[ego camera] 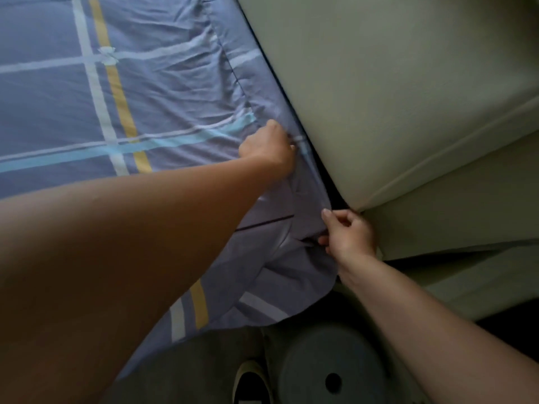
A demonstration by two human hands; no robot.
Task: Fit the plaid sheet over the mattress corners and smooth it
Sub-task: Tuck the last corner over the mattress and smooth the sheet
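Note:
The blue plaid sheet (163, 91), with white, yellow and pale blue stripes, covers the mattress top and lies wrinkled toward the right edge. At the near right mattress corner its fabric bunches and hangs down. My left hand (267, 147) grips the sheet's edge fold where the mattress meets the headboard. Lower down, my right hand (348, 234) pinches the hanging corner fabric with curled fingers. The mattress itself is hidden under the sheet.
A pale padded headboard (393, 91) runs tight along the mattress's right side, leaving a dark narrow gap. On the floor below stand a round grey stool (329, 365) with a hole and a slipper (252, 383).

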